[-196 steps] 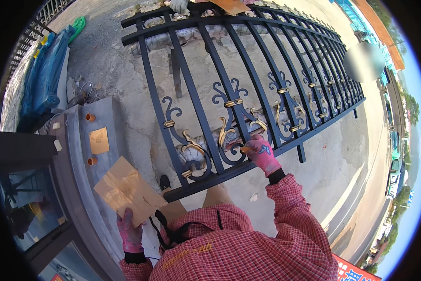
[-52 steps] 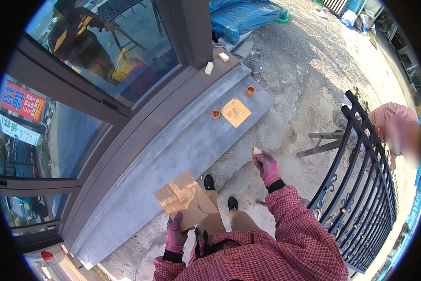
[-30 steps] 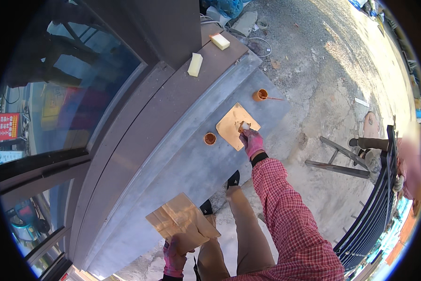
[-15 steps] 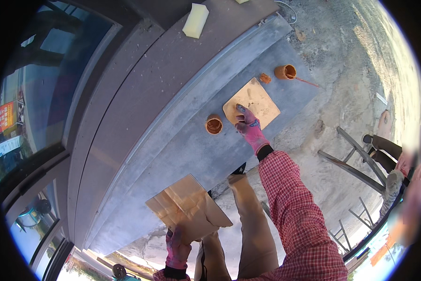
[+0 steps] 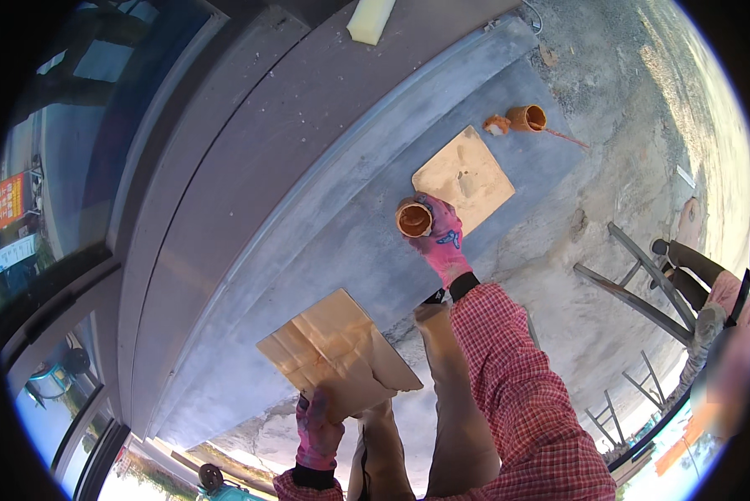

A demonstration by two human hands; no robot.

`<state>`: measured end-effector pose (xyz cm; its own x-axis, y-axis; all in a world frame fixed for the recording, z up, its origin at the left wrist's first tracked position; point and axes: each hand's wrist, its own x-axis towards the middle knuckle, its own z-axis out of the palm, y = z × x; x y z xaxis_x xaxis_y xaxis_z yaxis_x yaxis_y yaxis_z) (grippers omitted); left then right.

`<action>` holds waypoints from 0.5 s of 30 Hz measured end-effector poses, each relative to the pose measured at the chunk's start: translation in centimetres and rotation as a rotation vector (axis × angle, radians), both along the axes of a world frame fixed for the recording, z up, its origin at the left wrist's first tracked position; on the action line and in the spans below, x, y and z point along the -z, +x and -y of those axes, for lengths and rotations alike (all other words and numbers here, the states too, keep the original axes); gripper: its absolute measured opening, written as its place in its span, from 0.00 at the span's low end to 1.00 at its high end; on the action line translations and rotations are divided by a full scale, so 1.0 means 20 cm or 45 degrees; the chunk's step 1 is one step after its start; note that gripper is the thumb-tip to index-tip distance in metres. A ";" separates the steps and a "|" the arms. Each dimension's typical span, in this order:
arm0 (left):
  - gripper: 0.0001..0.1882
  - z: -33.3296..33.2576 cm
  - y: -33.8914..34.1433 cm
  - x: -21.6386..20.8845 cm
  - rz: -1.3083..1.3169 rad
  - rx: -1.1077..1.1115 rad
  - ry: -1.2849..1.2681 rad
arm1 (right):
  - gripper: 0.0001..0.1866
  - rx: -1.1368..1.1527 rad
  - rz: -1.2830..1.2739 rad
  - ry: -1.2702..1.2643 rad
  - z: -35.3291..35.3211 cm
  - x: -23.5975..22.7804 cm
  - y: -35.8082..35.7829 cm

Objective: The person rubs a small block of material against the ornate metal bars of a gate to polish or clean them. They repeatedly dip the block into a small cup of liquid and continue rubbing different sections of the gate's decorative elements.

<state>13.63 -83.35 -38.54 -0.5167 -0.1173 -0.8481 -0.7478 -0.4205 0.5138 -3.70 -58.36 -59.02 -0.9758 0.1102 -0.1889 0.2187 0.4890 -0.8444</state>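
My right hand (image 5: 445,238), in a pink glove, has its fingers wrapped round a small orange-brown cup (image 5: 414,220) with reddish-brown stuff inside. Just beyond it, a pale tan square board (image 5: 473,177) with dark smudges lies on the grey slab (image 5: 375,267). At the lower middle, my left hand (image 5: 318,432), gloved too, grips the near edge of a creased brown cardboard sheet (image 5: 333,351) above my legs. A second orange-brown cup (image 5: 525,118) rests farther right, a thin red stick poking out beside it. Next to that cup is an orange-stained lump (image 5: 497,125), perhaps sponge.
A pale yellow foam block (image 5: 371,21) sits on the dark ledge (image 5: 250,125) along the window at left. Metal stool or ladder legs (image 5: 642,284) stand on the rough concrete at right, near another person (image 5: 709,292).
My right hand has left the square board and closed on the nearer cup. That cup now sits closer to the board. My left hand still holds the cardboard; the view has shifted slightly.
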 end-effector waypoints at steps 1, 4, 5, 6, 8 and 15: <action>0.17 0.02 0.03 0.01 -0.019 0.058 -0.066 | 0.30 0.005 0.015 0.028 -0.01 -0.08 0.03; 0.15 0.00 -0.02 -0.04 0.009 -0.148 0.121 | 0.32 -0.050 -0.097 0.090 -0.06 -0.21 0.11; 0.15 -0.03 -0.09 -0.08 0.003 -0.193 0.150 | 0.35 -0.043 -0.171 0.066 -0.06 -0.26 0.09; 0.15 -0.05 -0.12 -0.11 -0.002 -0.239 0.179 | 0.35 -0.033 -0.192 0.084 -0.08 -0.32 0.09; 0.15 -0.03 -0.09 -0.08 -0.047 -0.078 0.113 | 0.37 -0.013 -0.239 0.118 -0.14 -0.42 0.08; 0.19 -0.13 -0.22 -0.15 -0.131 -0.075 0.301 | 0.40 -0.025 -0.404 0.257 -0.19 -0.89 0.19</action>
<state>9.20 -80.73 -35.46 -0.6000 0.0456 -0.7987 -0.6672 -0.5795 0.4680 0.05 -54.47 -41.16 -0.9846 0.0948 0.1470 -0.0497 0.6539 -0.7549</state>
